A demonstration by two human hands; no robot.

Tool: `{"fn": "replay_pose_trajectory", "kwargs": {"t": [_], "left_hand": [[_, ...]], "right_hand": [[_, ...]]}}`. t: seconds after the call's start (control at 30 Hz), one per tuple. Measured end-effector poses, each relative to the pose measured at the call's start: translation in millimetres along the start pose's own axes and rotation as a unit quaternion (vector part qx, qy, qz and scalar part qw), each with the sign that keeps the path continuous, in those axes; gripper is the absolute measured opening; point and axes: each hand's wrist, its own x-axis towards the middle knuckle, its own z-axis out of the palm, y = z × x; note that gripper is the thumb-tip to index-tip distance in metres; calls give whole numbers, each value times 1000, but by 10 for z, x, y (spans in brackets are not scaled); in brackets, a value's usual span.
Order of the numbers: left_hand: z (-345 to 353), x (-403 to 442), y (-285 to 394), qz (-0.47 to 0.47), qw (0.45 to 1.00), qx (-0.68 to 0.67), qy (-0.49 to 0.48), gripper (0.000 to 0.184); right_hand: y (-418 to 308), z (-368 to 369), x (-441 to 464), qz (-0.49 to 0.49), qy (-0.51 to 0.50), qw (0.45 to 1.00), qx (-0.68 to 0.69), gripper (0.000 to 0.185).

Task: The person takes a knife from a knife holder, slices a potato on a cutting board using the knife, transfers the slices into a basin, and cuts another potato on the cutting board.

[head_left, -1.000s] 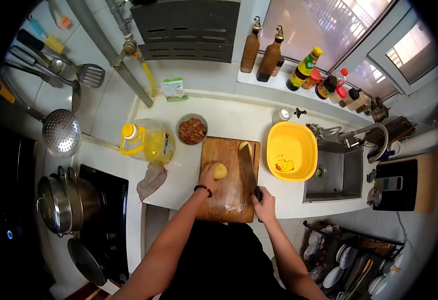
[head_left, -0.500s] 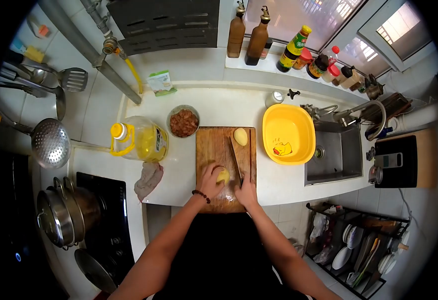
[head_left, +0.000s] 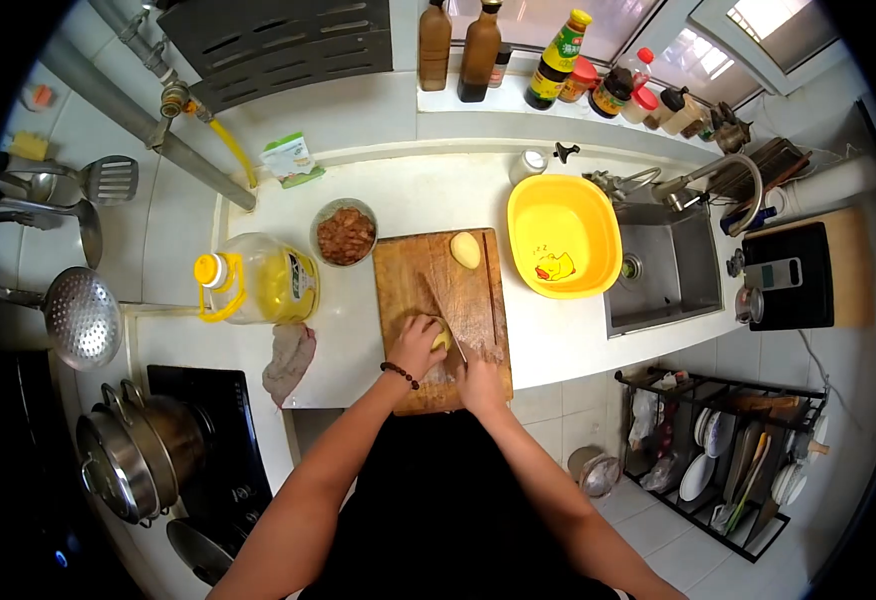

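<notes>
My left hand (head_left: 417,345) has its fingers closed over a peeled potato (head_left: 442,338) on the wooden cutting board (head_left: 398,268). A kitchen knife (head_left: 446,308) is gripped by its handle in my right hand (head_left: 481,383). Its blade points away from me and lies right beside the potato; whether the edge has entered it I cannot tell. Another peeled potato piece (head_left: 465,250) rests near the board's far right corner. Left of the board's far end is a bowl of minced-looking brown meat (head_left: 346,236).
A yellow basin (head_left: 564,235) stands right of the board, before the sink (head_left: 663,265). To the left are an oil jug (head_left: 268,278), a grey cloth (head_left: 289,362) and a stove with pots (head_left: 138,450). Sauce bottles (head_left: 558,60) line the sill.
My right hand has brought the knife leftward, from apart on the right to against the potato. My left hand still holds the potato. The whole view has shifted slightly.
</notes>
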Motion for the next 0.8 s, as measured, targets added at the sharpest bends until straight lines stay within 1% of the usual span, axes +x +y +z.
{"fn": "replay_pose_trajectory", "kwargs": {"t": [0.13, 0.2, 0.27, 0.43, 0.6, 0.67, 0.8], "left_hand": [[7, -22, -29, -28, 999, 2, -38, 41], [21, -14, -47, -6, 1000, -17, -2, 39], [4, -34, -26, 0, 1000, -15, 0, 38], [-3, -63, -67, 4, 1000, -21, 11, 36], [66, -75, -121, 28, 997, -45, 62, 30], [75, -92, -106, 25, 996, -50, 63, 31], [44, -89, -70, 19, 996, -58, 67, 31]], "right_hand": [[-112, -156, -207, -6, 2, 1000, -16, 47], [-109, -198, -291, -11, 6, 1000, -26, 46], [-136, -234, -350, -14, 1, 1000, 4, 44], [-128, -211, -392, 0, -11, 1000, 4, 44], [-78, -186, -324, -12, -3, 1000, 19, 44], [-83, -157, -285, 8, -24, 1000, 2, 44], [-124, -128, -168, 8, -20, 1000, -6, 41]]}}
